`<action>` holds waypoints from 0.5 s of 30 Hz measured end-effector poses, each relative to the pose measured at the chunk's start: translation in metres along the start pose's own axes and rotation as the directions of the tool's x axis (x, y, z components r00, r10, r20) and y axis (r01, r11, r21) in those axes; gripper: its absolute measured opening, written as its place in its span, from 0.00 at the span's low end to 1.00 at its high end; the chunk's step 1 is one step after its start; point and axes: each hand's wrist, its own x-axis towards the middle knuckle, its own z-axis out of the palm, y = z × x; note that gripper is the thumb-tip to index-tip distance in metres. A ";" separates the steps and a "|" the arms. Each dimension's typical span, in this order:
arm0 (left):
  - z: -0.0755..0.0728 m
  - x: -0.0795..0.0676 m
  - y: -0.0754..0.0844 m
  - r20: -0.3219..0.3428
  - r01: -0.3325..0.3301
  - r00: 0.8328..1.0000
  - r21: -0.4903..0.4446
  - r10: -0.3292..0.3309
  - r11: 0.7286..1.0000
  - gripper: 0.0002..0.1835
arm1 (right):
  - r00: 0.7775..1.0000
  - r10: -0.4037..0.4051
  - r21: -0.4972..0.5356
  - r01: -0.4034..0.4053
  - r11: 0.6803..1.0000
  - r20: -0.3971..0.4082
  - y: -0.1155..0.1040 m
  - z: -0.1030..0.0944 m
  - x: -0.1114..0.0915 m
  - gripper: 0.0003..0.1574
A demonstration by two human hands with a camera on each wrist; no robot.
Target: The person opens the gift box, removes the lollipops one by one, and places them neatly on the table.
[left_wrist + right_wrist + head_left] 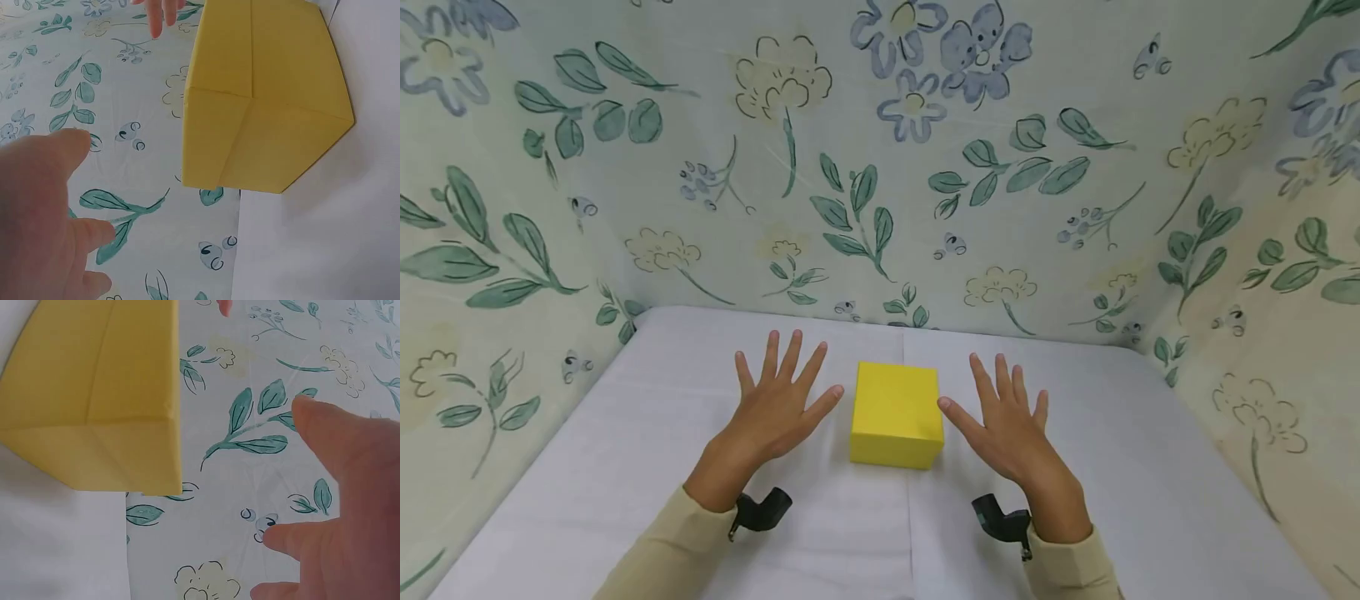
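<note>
Holding left grip (778,412) and right grip (1006,427) spread, I judge the yellow box (897,402) light, stiff, best taken by its left and right sides

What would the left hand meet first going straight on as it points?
Probably the floral backdrop: the left hand points past the left side of the yellow box. Depth is unclear, so brushing the box can't be ruled out.

Long beige sleeves (673,543), black wrist-worn cameras (765,511), each bent like an elbow pipe
</note>
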 end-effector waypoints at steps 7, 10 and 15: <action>0.002 -0.004 0.002 0.036 -0.013 0.999 -0.062 0.015 0.998 0.42 | 0.997 -0.055 0.171 0.045 0.984 0.054 0.001 0.002 0.000 0.54; 0.002 -0.004 0.003 0.071 -0.026 0.997 -0.151 0.037 0.988 0.41 | 0.995 -0.068 0.276 0.044 0.960 0.075 0.002 0.002 0.002 0.51; 0.004 -0.001 0.007 0.147 -0.020 0.986 -0.376 0.081 0.926 0.40 | 0.994 -0.038 0.421 -0.007 0.907 0.099 0.000 0.001 0.003 0.48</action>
